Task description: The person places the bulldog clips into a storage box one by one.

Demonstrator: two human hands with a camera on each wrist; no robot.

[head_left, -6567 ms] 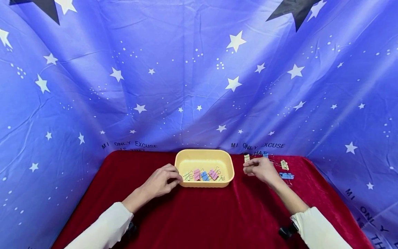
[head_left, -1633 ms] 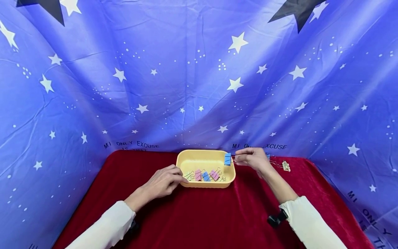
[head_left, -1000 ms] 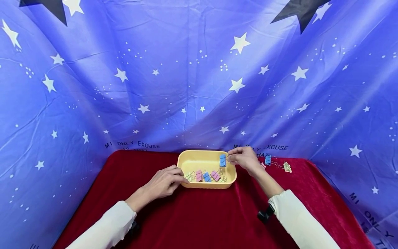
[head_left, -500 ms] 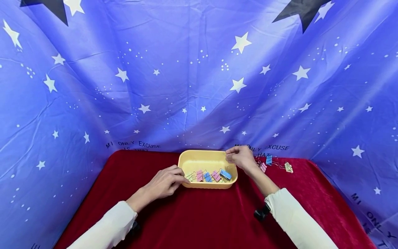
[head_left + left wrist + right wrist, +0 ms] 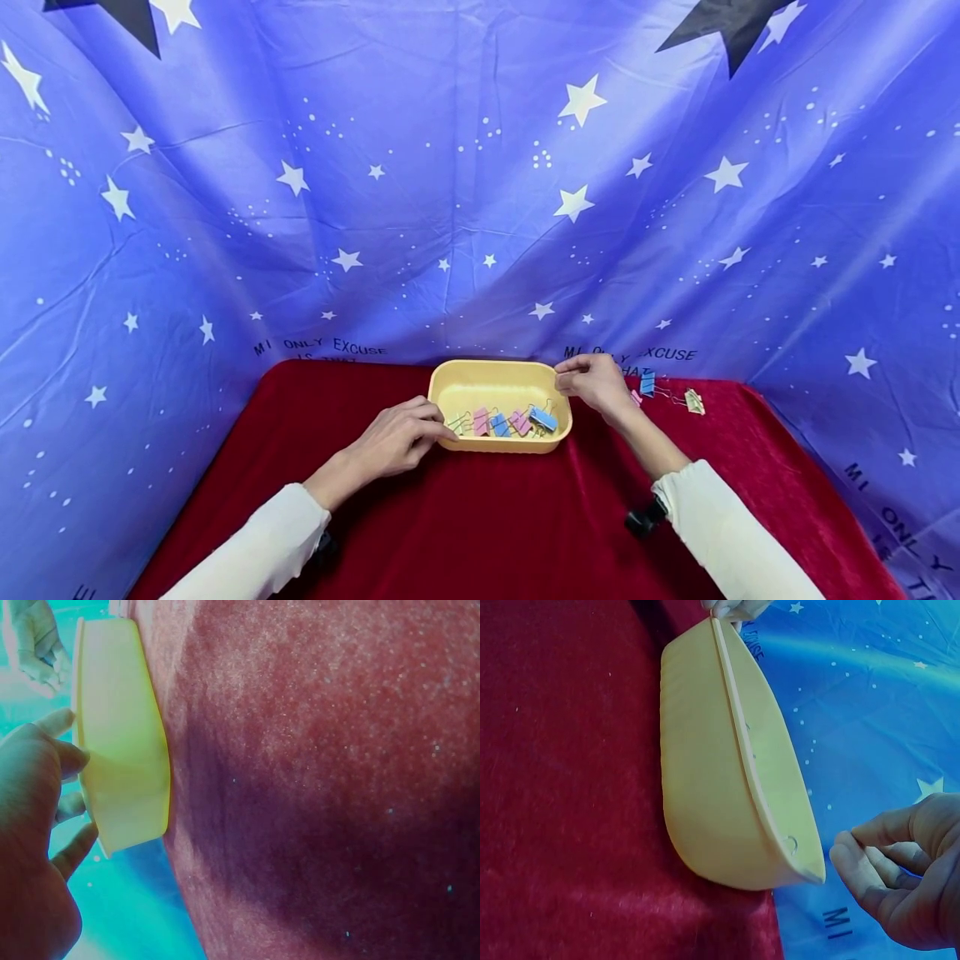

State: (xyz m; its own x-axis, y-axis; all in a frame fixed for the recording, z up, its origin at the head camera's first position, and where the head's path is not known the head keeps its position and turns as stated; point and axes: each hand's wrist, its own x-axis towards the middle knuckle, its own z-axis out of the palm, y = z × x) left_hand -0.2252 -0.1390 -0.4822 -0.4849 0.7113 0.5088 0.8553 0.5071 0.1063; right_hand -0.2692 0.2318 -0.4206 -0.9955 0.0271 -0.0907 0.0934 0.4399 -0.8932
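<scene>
In the head view, my left hand (image 5: 397,437) pinches the rim of a yellow plastic box (image 5: 498,446) at its left front corner. The left wrist view shows thumb and fingers on either side of that rim. Inside lie several binder clips, among them a blue binder clip (image 5: 543,418) at the right and a pink binder clip (image 5: 481,422). My right hand (image 5: 596,387) hovers just beyond the box's right rim. In the right wrist view its thumb and forefinger are close together, loosely bent, with nothing between them.
Right of the box, a blue binder clip (image 5: 647,383), a cream binder clip (image 5: 694,402) and a partly hidden pink binder clip (image 5: 637,398) lie on the red cloth (image 5: 480,525). The right hand may cover more there. A starry blue curtain (image 5: 450,208) rises behind and at both sides.
The right hand carried a blue binder clip over the box and let it drop among the others. It has since drawn back slightly to the right. The left hand has kept hold of the rim.
</scene>
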